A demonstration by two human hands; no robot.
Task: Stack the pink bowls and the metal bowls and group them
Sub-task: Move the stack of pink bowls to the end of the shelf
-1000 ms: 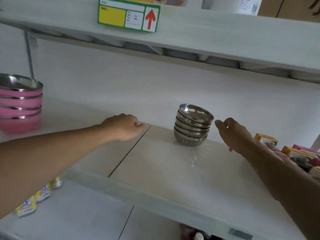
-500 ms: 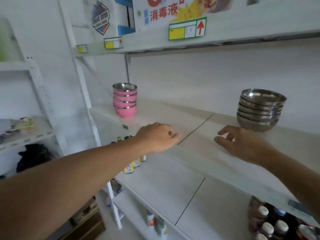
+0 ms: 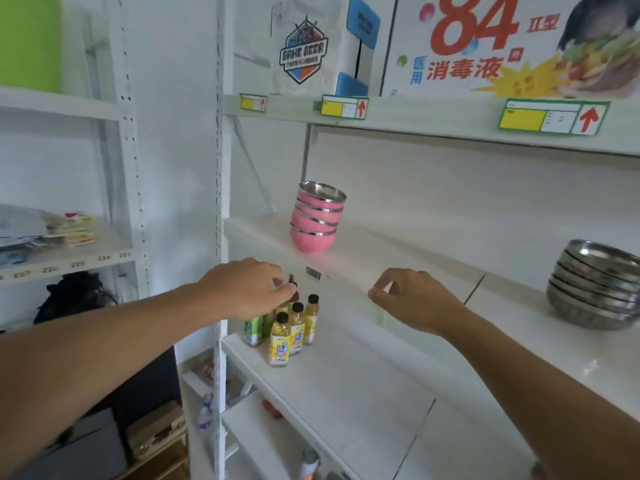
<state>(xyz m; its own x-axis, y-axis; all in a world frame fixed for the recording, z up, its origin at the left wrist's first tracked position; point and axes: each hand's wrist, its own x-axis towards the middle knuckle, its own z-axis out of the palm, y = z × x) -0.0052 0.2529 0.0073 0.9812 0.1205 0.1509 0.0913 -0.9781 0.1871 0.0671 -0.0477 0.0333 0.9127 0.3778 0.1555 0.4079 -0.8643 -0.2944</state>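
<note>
Since a moment ago our view has swung left, so the pink bowls (image 3: 317, 220) now stand ahead at the left end of the middle shelf (image 3: 433, 271), near its front edge, while the metal bowls (image 3: 595, 289) sit well apart toward the right end. Both stacks look complete; we judge that grouping remains. Our left hand (image 3: 246, 289) hovers below and left of the pink stack, fingers loosely curled and empty. Our right hand (image 3: 412, 299), half-curled and empty, lies between the stacks, nearer the pink one.
</note>
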